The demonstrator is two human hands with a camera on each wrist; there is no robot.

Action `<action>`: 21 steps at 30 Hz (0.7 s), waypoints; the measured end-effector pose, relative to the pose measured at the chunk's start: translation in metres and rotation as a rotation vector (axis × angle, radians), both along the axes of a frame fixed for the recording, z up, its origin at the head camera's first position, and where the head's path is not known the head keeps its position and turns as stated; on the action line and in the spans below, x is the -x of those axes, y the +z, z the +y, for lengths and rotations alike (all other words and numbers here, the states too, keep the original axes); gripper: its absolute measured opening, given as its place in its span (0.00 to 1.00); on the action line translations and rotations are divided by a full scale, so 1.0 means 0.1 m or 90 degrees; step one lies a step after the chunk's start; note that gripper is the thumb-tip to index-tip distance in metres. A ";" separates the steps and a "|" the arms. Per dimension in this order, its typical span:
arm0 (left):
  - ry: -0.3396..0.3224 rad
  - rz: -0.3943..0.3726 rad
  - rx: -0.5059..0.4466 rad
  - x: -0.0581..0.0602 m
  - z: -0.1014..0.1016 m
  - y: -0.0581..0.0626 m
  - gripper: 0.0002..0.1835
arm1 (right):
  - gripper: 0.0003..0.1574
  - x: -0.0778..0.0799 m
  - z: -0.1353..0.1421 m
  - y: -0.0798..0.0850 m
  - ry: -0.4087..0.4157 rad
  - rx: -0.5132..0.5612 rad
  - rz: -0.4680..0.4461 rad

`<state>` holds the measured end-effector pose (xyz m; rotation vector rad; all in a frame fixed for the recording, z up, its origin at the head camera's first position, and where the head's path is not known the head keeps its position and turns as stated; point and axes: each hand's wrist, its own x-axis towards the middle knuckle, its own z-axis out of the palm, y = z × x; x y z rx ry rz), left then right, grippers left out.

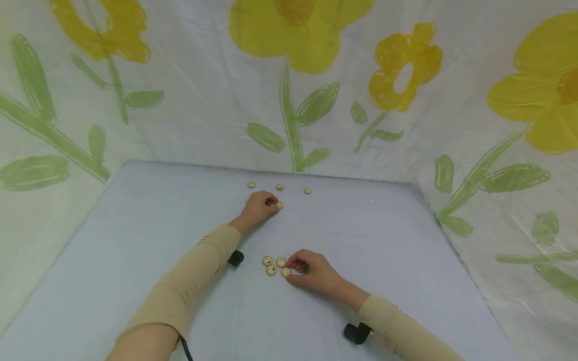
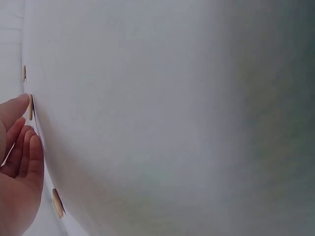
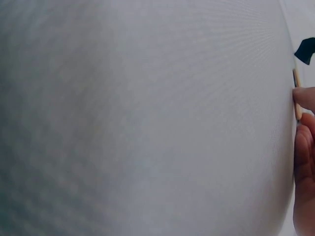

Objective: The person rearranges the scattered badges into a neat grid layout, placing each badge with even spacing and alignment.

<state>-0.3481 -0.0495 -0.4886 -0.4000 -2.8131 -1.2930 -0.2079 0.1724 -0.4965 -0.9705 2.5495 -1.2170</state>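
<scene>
My left hand reaches to the far part of the table, thumb and finger pinching a small round wooden disc with a face drawn on it. In the left wrist view, the thumb lies at that disc's edge. Another disc is mostly hidden behind this hand. Nearer the front, my right hand pinches a similar face disc between thumb and index finger, its other fingers curled. Close to it lie three more discs: one at the upper left, one below it, and one beside the fingertips.
Three wooden discs, left, middle and right, form a spaced row near the back edge of the pale table. A white curtain painted with yellow flowers surrounds the table. Black wrist cameras hang below the sleeves.
</scene>
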 end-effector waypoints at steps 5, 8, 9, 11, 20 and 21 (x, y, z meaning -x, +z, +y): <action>0.000 -0.002 -0.039 -0.06 -0.02 0.02 0.14 | 0.14 0.00 0.01 -0.01 -0.004 0.004 -0.004; -0.004 -0.004 -0.064 -0.11 -0.04 0.01 0.13 | 0.14 0.00 0.00 -0.02 -0.004 0.004 -0.003; -0.007 -0.005 -0.071 -0.13 -0.05 0.01 0.13 | 0.14 0.00 0.00 -0.02 -0.004 0.004 -0.002; -0.013 -0.005 -0.080 -0.16 -0.07 0.01 0.13 | 0.14 0.00 0.00 -0.03 -0.004 0.003 0.003; -0.044 -0.011 -0.094 -0.36 -0.15 0.01 0.11 | 0.13 0.01 0.01 -0.05 0.001 0.000 0.016; -0.047 -0.014 -0.091 -0.39 -0.16 0.02 0.11 | 0.13 0.01 0.02 -0.04 0.000 0.000 0.015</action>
